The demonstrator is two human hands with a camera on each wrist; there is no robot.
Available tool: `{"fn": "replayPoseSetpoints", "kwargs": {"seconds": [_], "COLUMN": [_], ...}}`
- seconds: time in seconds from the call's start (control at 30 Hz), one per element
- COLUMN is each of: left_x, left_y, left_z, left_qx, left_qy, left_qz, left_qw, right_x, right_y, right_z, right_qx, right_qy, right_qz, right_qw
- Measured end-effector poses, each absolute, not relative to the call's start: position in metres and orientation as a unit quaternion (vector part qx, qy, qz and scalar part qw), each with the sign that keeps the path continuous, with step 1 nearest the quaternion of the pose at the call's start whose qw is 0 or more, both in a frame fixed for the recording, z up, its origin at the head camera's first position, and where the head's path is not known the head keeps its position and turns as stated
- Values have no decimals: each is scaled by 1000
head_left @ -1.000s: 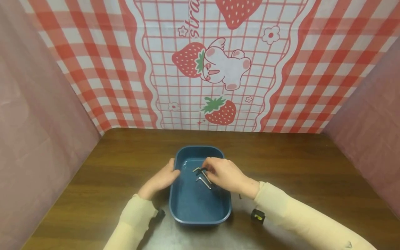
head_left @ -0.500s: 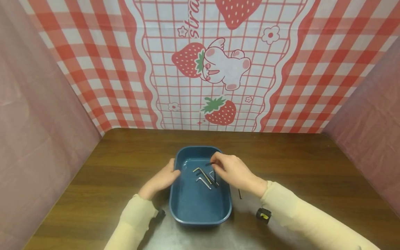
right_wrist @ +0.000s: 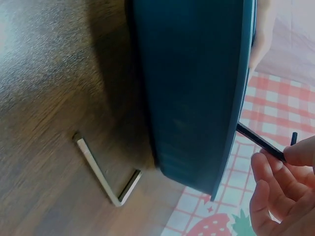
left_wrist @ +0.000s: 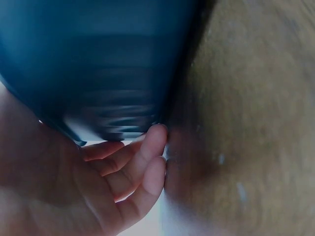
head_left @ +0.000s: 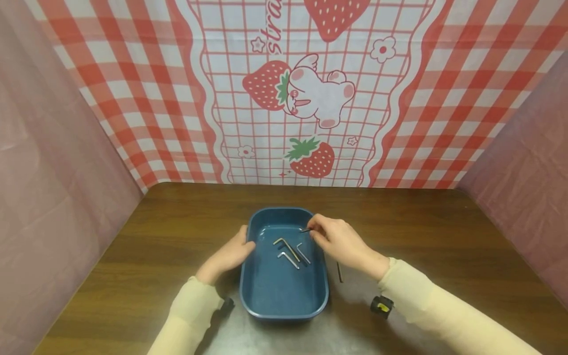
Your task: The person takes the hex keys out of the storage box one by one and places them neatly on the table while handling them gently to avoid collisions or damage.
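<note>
Left hand point(head_left: 228, 255) has the blue tray point(head_left: 284, 294) by its left wall, thumb over the rim, fingers outside; right hand point(head_left: 343, 242) pinches a black hex key point(right_wrist: 261, 143) between thumb and fingertips. Change over the last second: right hand goes from low among the keys to up by the tray's right rim, left hand stays put. I read that as this key getting separated from the rest. It hangs at the rim's far half; can't tell if it touches. On the tray floor I have a gold key point(head_left: 290, 250), a silver key point(head_left: 290, 261) nearer me and a grey key point(head_left: 303, 254) to the right; dark strip under the gold one, key or shadow, unclear. One L-shaped key point(right_wrist: 98, 170) lies on the table point(head_left: 133, 276), just right of the tray. Head view gives me only its long arm; right wrist view shows both arms, plus the held key's bend. Left wrist view adds bent fingers by the outer wall, no keys. Behind it all: strawberry-print cloth point(head_left: 377, 108).
</note>
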State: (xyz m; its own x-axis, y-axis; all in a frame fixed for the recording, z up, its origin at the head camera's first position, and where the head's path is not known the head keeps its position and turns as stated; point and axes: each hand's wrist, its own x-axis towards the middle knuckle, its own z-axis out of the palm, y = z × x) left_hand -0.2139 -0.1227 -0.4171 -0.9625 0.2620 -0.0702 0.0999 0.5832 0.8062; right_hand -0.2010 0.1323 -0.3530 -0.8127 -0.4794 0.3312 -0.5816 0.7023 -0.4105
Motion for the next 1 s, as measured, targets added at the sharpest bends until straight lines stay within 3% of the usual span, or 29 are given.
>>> {"fn": "replayPoseSetpoints", "kwargs": {"seconds": [0.57,0.8,1.0], "left_x": [-213,-211,-214], "left_y": [-122,-122,-123], "left_z": [-419,-412,-417], "left_qx": [103,104,104], "left_qy": [881,877,876], "left_qz": [452,459,460], "left_qw": [97,101,99], "right_x": [-205,-209,-210], "right_y": [150,160,166], "right_z": [-355,-359,-361], "right_qx": [260,237,217], "right_qy": [-914,-904,-909], "right_qz": [284,346,345], "right_qw": [128,86,85]}}
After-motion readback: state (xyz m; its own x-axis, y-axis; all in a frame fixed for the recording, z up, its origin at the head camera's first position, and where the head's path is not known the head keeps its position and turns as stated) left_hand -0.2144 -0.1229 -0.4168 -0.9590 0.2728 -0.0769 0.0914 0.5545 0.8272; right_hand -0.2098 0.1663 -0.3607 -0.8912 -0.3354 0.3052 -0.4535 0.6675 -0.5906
